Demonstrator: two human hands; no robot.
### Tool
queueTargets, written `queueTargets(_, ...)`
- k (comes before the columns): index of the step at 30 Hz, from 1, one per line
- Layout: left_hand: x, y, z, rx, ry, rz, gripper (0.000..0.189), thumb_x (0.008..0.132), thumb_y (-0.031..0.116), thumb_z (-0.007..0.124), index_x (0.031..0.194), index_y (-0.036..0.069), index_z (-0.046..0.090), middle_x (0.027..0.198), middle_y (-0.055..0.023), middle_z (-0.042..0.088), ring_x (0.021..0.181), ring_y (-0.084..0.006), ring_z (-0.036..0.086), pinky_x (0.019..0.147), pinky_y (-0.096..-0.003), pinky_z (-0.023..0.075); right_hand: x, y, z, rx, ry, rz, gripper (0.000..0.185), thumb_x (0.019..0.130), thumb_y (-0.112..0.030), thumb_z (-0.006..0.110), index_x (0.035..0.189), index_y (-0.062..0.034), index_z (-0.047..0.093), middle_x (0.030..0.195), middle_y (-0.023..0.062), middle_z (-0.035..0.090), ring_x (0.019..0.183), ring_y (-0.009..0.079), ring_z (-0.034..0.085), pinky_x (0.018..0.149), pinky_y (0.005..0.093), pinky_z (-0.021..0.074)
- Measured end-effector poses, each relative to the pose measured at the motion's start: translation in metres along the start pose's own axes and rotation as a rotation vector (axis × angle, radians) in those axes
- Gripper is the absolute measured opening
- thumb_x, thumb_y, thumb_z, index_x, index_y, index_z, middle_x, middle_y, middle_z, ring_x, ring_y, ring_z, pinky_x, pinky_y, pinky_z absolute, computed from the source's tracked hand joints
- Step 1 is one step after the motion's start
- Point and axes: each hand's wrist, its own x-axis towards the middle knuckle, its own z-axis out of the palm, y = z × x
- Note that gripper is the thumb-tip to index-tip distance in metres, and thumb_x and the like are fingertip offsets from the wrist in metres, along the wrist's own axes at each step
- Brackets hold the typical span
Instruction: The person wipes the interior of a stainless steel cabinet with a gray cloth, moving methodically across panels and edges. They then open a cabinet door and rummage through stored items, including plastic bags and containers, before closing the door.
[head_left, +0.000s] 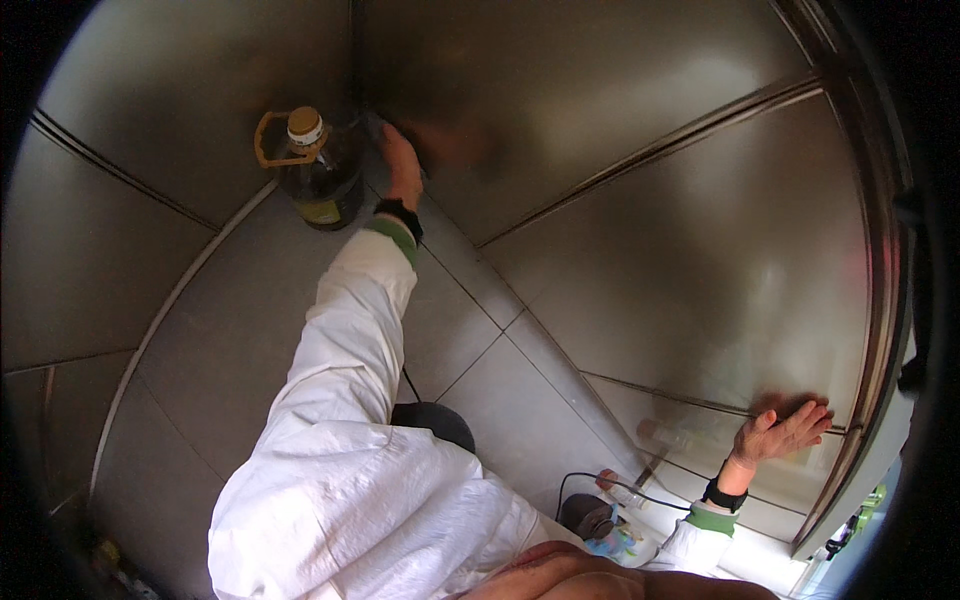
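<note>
My left hand (403, 166) reaches into the corner and presses low on the right-hand tiled wall. Under its fingers shows a blurred greyish piece, apparently a cloth (373, 126); most of it is hidden by the hand. Just left of that hand, a large dark plastic oil jug (324, 184) with an orange cap and handle stands upright on the tiled floor (457, 300). My right hand (784, 433) holds nothing and lies spread against the glossy wall tiles (697, 285) near the door frame. Both wrists have black bands below green cuffs.
A black round object (439, 426) is partly hidden behind my left sleeve. Near my right arm are a dark round container (589, 516), a small red-capped bottle (619, 486), a black cable (622, 480) and a colourful plastic bag (622, 541). A door frame (870, 300) edges the right side.
</note>
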Motion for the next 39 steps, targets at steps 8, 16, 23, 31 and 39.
queueTargets(8, -0.208, -0.04, 0.025, 0.056, -0.113, -0.126, 0.077, 0.102, 0.045, 0.041, 0.153, -0.001, 0.008, 0.161, -0.0181, 0.008, 0.147, -0.0294, 0.014, 0.118, -0.0361, 0.0157, -0.005, 0.002, 0.002, 0.007, -0.026, 0.066, 0.059, 0.104, -0.046, 0.032, 0.144, -0.0038, 0.044, 0.153, 0.0119, 0.038, 0.144, 0.0377, 0.027, 0.118, 0.0501, 0.0107)
queueTargets(16, -0.217, 0.047, 0.054, 0.441, -0.453, 0.679, 0.067, 0.102, 0.035, 0.031, 0.154, 0.001, 0.007, 0.16, -0.0235, -0.003, 0.148, -0.0419, -0.006, 0.117, -0.055, -0.0014, -0.006, 0.003, 0.003, -0.02, -0.018, 0.06, 0.061, 0.104, -0.047, 0.028, 0.144, -0.0042, 0.044, 0.153, 0.0119, 0.038, 0.145, 0.0373, 0.026, 0.118, 0.0508, 0.0108)
queueTargets(23, -0.023, 0.088, 0.031, 0.0, -0.157, 0.143, 0.065, 0.104, 0.04, 0.036, 0.15, -0.003, 0.019, 0.157, -0.0178, 0.023, 0.142, -0.0307, 0.026, 0.116, -0.0401, 0.0209, -0.003, -0.003, 0.001, 0.006, -0.009, 0.064, 0.059, 0.103, -0.045, 0.031, 0.144, -0.0039, 0.044, 0.154, 0.0121, 0.036, 0.144, 0.04, 0.026, 0.119, 0.0496, 0.0108)
queueTargets(31, -0.162, 0.068, 0.055, 0.256, -0.424, 0.794, 0.063, 0.105, 0.037, 0.031, 0.154, 0.002, 0.011, 0.161, -0.02, 0.001, 0.15, -0.0328, -0.002, 0.119, -0.0472, -0.0018, 0.01, -0.01, 0.001, 0.048, -0.015, 0.042, 0.056, 0.103, -0.042, 0.032, 0.146, -0.0077, 0.043, 0.155, 0.0083, 0.036, 0.144, 0.0387, 0.027, 0.119, 0.0482, 0.0106)
queueTargets(39, -0.309, 0.092, 0.11, 0.508, -0.641, 1.245, 0.075, 0.082, 0.025, 0.055, 0.151, 0.009, 0.03, 0.162, -0.0192, 0.004, 0.147, -0.0451, -0.007, 0.113, -0.0633, -0.0101, 0.008, -0.013, 0.004, 0.038, 0.022, 0.084, 0.051, 0.103, -0.04, 0.033, 0.147, -0.0157, 0.043, 0.155, 0.0015, 0.037, 0.145, 0.0309, 0.029, 0.12, 0.0454, 0.01)
